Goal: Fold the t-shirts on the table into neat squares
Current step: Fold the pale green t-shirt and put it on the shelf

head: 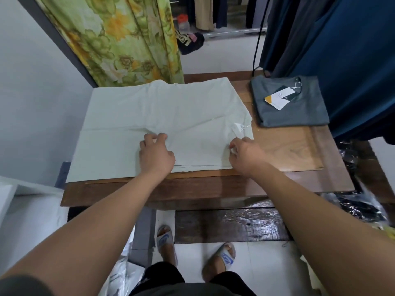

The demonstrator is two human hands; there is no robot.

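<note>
A pale mint-white t-shirt lies spread across the left and middle of the wooden table, its near strip folded over. My left hand pinches a fold of the cloth near the shirt's middle, fingers curled. My right hand pinches the shirt's right edge, just below a small white tag. A grey t-shirt lies folded into a square at the table's far right corner, with a paper hang tag on top.
A green floral curtain hangs behind the table on the left. Dark blue garments hang at the right, close to the grey shirt. Black plastic bags sit beside the table's right end. A white wall stands on the left.
</note>
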